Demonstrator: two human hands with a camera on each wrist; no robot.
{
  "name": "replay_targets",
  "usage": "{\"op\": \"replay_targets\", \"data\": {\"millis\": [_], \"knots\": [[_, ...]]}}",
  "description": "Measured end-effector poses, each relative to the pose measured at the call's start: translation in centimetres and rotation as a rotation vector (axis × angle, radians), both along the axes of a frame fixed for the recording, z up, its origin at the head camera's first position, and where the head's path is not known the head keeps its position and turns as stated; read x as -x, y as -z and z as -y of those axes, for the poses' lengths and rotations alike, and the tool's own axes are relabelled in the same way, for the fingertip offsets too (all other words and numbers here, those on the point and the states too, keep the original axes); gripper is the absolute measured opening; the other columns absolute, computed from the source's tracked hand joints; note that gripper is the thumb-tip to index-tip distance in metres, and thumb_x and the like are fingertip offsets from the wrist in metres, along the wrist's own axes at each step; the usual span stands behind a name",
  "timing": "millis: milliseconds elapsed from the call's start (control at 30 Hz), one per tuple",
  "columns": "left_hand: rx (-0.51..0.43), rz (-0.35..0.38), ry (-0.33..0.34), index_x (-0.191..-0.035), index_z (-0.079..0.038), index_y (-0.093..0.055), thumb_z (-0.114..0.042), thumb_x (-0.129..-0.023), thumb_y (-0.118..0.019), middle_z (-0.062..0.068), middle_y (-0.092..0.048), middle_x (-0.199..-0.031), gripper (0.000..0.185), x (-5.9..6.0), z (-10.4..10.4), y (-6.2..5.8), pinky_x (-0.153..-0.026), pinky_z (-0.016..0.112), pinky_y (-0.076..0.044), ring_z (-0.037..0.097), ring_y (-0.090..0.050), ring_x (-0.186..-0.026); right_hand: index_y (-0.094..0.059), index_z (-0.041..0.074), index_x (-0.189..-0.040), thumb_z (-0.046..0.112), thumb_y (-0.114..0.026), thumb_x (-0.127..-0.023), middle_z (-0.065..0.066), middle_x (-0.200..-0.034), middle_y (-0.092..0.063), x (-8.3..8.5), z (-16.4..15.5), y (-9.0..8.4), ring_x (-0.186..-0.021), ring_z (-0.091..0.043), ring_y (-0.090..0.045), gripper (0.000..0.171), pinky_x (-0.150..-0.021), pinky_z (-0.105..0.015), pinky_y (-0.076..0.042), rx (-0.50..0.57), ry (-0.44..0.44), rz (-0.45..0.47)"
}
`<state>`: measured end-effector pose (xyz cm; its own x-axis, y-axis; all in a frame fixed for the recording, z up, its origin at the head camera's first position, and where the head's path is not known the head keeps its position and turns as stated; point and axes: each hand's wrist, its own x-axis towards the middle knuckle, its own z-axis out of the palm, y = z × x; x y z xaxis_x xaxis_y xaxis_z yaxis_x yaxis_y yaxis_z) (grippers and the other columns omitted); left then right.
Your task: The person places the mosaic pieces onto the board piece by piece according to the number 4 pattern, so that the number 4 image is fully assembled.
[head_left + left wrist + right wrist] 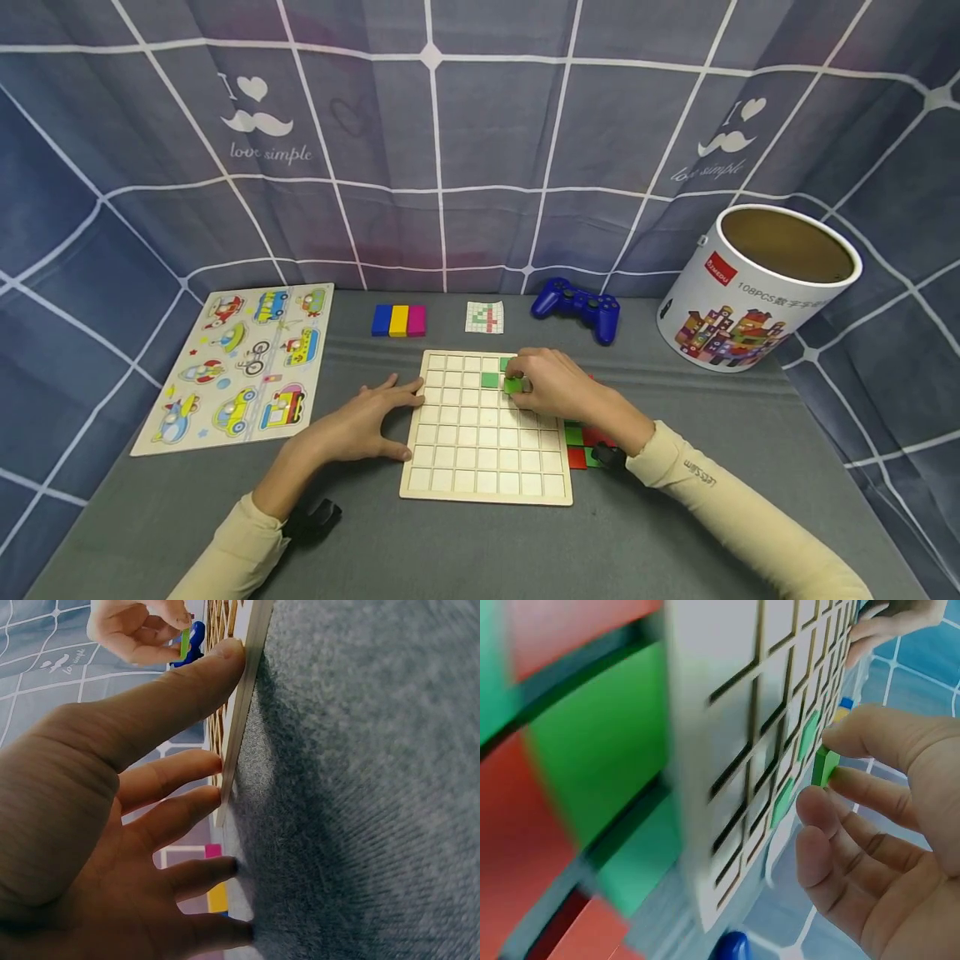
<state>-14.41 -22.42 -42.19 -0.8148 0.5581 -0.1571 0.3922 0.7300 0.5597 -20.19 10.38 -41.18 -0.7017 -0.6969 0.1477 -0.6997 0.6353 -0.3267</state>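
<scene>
Two green tiles [490, 380] sit in a wooden grid board [483, 458], kinda low-center of the frame. The right hand [551, 382] is pinching another green piece [513, 386] over the board's upper right. The left hand [362, 423] has fingers spread wide, thumb touching the board's left edge.

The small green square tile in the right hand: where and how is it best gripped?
Probably pinched by two opposite edges, coming from above. The small green square tile is flat with narrow sides, and the pale wooden grid board lies below, so the tile's underside should stay free. The bare right hand pinches it now.
</scene>
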Motion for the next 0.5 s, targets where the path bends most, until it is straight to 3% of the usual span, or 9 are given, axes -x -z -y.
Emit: {"op": "replay_targets", "data": {"millis": [500], "knots": [[-0.011, -0.028, 0.019, -0.14, -0.007, -0.058, -0.031, -0.074, -0.09, 0.01, -0.034, -0.16, 0.077, 0.1, 0.0, 0.1, -0.104, 0.078, -0.015, 0.047, -0.017, -0.146, -0.068, 0.015, -0.084, 0.015, -0.074, -0.086, 0.001, -0.078, -0.058, -0.2, 4.5, 0.8, -0.064, -0.007, -0.046, 0.007, -0.055, -0.025, -0.039, -0.054, -0.089, -0.013]]}}
